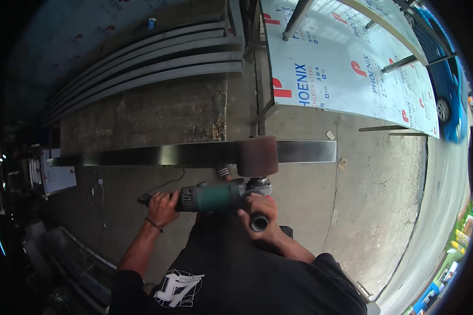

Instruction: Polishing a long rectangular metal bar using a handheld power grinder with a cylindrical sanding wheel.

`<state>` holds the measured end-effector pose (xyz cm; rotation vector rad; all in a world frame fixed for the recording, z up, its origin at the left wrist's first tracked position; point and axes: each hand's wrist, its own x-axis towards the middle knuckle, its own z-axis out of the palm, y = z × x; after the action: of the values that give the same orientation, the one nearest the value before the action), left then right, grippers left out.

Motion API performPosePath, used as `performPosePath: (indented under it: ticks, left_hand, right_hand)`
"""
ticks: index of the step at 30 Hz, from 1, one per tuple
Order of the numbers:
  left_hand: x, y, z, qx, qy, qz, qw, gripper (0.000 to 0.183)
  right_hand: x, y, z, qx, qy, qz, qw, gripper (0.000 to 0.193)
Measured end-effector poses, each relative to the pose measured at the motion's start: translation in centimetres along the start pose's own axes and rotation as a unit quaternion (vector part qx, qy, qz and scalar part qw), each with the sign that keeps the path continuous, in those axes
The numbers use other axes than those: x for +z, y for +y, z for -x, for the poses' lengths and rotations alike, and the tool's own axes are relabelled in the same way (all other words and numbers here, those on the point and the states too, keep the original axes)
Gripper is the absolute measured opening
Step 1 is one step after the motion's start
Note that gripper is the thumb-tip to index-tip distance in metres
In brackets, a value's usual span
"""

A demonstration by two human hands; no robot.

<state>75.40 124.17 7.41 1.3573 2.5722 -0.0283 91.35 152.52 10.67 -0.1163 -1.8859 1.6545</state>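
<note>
A green drum sander (215, 196) is held level in front of my body. My left hand (163, 208) is closed round its rear grip, near the power cord. My right hand (259, 211) wraps the black side handle (258, 222) near the tool's head. The wide reddish-brown abrasive drum (257, 156) overlaps a long shiny metal bar (194, 153) that runs across the view. Drum and bar seem to touch, though the contact itself is hidden behind the drum.
Several grey metal tubes (194, 55) lie on a worn workbench (152, 113) beyond the bar. At the far right stands a sheet-metal table (347, 89) in printed film, with metal legs sticking up. A blue car (446, 89) is past it. A thin cord (172, 181) hangs at left.
</note>
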Motion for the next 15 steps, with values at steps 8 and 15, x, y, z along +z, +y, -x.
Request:
performPosePath:
  ticks: [8, 15]
  left_hand:
    - [-2.7, 8.3, -0.9, 0.054, 0.01, 0.042, 0.998, 0.047]
    - [-1.3, 13.4, -1.4, 0.066, -0.032, 0.072, 0.995, 0.052]
  right_hand:
    - [-7.4, -5.6, 1.5, 0.019, 0.03, 0.012, 0.999, 0.036]
    - [-11.0, -5.9, 4.9, 0.091, 0.109, 0.031, 0.989, 0.037]
